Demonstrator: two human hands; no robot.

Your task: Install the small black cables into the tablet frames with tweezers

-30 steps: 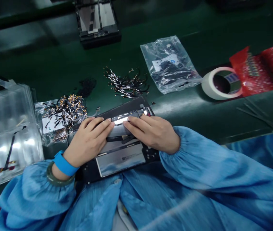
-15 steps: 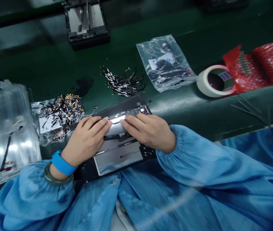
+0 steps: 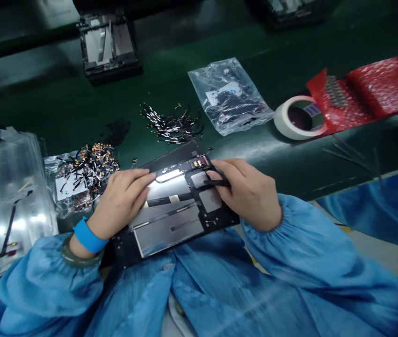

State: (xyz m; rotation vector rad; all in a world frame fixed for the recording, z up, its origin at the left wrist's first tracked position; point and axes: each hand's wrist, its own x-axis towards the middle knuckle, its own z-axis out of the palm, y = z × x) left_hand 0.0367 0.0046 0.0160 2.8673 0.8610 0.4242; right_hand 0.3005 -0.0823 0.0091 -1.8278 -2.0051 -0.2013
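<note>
An opened tablet [image 3: 163,206] with bare silver and black inner parts lies tilted in front of me, close to my body. My left hand [image 3: 123,196] is closed over its left side, with the fingertips on the upper part near a bright silver strip. At the right side of the tablet, my right hand [image 3: 249,192] is closed around slim black tweezers [image 3: 220,182], whose tips point left over the board. The palm side of both hands is hidden.
Beyond the tablet lie a heap of small flex cables [image 3: 97,164], a second cable pile [image 3: 170,124] and a clear bag [image 3: 232,98]. Right are a tape roll [image 3: 286,119] and red bubble wrap [image 3: 381,89]. Clear plastic trays [image 3: 5,187] stand left; another device [image 3: 109,47] sits behind.
My right hand has moved right, off the middle of the tablet, and the black tweezers now show in its fingers. My left hand stays on the left side. The view has shifted slightly.
</note>
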